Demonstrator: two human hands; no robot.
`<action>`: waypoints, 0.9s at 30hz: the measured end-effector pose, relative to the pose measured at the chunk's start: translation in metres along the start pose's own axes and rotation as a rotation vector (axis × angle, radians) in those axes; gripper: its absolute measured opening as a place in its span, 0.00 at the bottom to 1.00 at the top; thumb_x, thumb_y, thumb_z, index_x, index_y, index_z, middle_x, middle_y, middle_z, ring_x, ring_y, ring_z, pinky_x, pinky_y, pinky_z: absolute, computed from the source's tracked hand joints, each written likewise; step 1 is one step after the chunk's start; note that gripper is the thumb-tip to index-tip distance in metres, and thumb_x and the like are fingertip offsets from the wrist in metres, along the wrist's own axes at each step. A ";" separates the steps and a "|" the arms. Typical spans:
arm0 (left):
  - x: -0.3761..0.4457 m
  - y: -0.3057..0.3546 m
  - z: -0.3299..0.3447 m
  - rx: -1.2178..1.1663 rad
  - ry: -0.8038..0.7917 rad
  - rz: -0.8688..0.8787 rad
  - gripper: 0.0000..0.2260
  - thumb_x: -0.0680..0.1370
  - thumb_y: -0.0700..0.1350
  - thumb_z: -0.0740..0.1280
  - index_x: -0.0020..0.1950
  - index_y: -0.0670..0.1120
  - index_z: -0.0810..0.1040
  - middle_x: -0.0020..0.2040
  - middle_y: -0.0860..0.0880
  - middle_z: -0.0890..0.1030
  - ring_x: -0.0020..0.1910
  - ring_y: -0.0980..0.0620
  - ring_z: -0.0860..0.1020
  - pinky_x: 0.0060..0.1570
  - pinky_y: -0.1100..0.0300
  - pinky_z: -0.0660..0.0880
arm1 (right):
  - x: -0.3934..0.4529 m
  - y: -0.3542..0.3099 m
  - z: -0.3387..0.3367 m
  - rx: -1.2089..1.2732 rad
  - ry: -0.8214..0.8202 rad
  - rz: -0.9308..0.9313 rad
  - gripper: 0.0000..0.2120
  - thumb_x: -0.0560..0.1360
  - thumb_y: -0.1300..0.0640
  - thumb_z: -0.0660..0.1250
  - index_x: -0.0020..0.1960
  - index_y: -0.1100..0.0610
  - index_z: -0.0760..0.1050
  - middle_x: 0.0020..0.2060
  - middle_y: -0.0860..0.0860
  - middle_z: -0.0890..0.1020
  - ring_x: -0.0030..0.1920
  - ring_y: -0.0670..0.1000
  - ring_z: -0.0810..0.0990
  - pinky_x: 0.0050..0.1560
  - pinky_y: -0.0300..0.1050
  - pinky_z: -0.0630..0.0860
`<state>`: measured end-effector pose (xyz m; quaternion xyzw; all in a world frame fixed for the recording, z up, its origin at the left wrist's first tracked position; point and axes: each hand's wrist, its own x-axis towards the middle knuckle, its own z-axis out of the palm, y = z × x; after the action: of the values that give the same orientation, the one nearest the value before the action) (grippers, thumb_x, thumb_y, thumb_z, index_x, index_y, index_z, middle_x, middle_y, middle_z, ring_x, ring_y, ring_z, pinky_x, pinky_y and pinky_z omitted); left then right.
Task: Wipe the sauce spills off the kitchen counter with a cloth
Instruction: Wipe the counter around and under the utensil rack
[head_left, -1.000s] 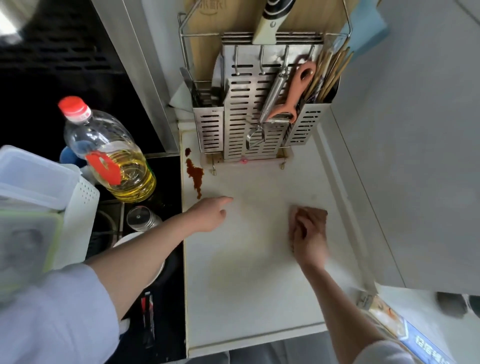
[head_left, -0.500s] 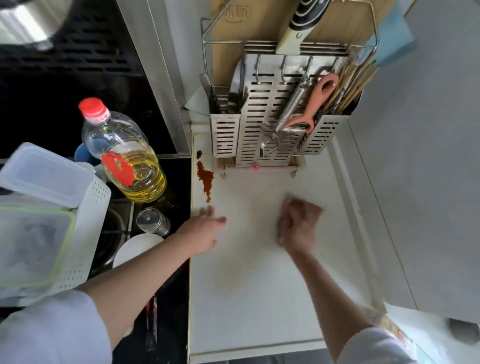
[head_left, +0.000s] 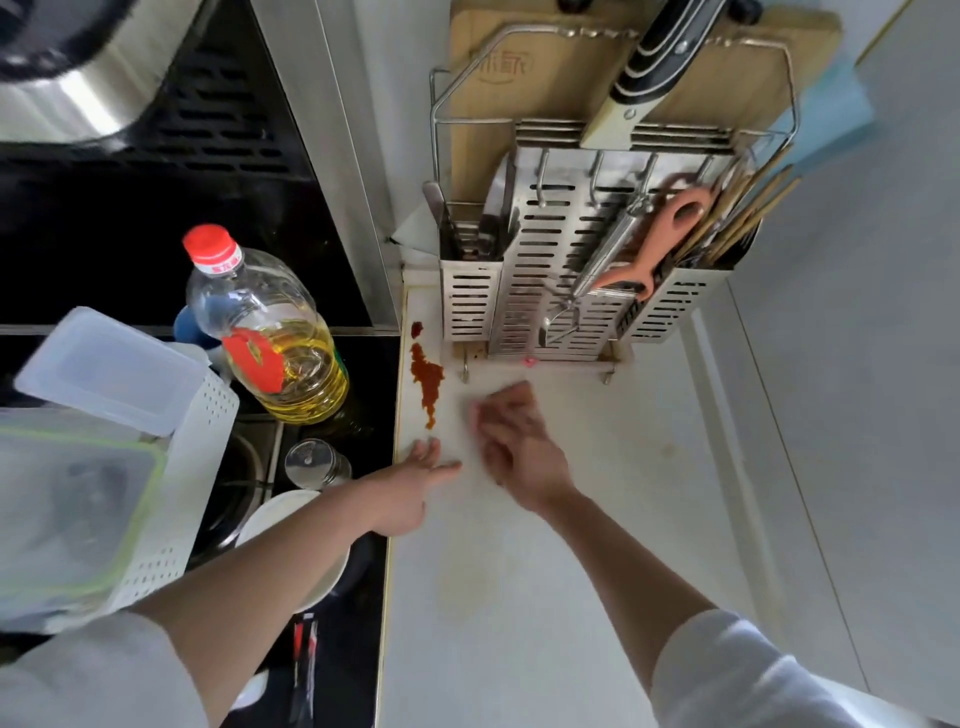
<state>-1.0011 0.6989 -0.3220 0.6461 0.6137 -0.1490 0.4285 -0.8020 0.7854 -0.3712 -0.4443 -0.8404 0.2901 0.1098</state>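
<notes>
A red-brown sauce streak (head_left: 427, 382) runs along the left edge of the white counter (head_left: 649, 493), with a small sauce dot (head_left: 417, 328) just beyond it. My right hand (head_left: 519, 447) is blurred with motion and presses a pale cloth (head_left: 471, 415) onto the counter; only a whitish edge of the cloth shows past the fingertips, a little to the right of the streak. My left hand (head_left: 415, 483) lies flat on the counter near its left edge, fingers apart, just in front of the streak. A faint yellowish stain (head_left: 462, 582) marks the counter nearer to me.
A steel utensil rack (head_left: 561, 291) with knives, scissors, chopsticks and a cutting board stands at the back of the counter. Left of the counter are an oil bottle (head_left: 270, 332), a small glass jar (head_left: 314, 462), a white bowl (head_left: 291, 545), plastic containers (head_left: 104, 364) and the black stove (head_left: 358, 623).
My right hand has swept left across the counter, from its middle to close beside the sauce streak. My left hand has stayed near the left edge.
</notes>
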 end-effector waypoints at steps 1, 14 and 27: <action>0.000 -0.001 0.001 -0.003 0.008 0.003 0.37 0.79 0.30 0.53 0.81 0.59 0.44 0.80 0.49 0.35 0.78 0.49 0.34 0.78 0.49 0.45 | -0.003 0.000 0.000 0.012 -0.077 -0.174 0.14 0.76 0.44 0.60 0.58 0.43 0.79 0.68 0.41 0.75 0.73 0.49 0.67 0.60 0.45 0.76; -0.005 0.001 0.001 0.035 0.042 0.010 0.38 0.78 0.28 0.54 0.81 0.58 0.46 0.80 0.47 0.35 0.78 0.47 0.35 0.78 0.47 0.47 | -0.040 0.008 -0.012 0.012 -0.064 -0.139 0.10 0.77 0.47 0.65 0.56 0.42 0.80 0.68 0.38 0.74 0.72 0.43 0.66 0.60 0.41 0.76; -0.030 0.004 0.013 0.190 0.183 -0.203 0.29 0.78 0.34 0.58 0.78 0.39 0.52 0.79 0.34 0.45 0.78 0.37 0.51 0.69 0.44 0.67 | -0.079 -0.056 0.049 -0.002 -0.031 0.001 0.15 0.80 0.49 0.60 0.65 0.42 0.76 0.71 0.43 0.72 0.70 0.56 0.67 0.59 0.52 0.77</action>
<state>-0.9991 0.6693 -0.3066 0.6295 0.6954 -0.1893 0.2903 -0.8162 0.6780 -0.3718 -0.4403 -0.8421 0.2963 0.0961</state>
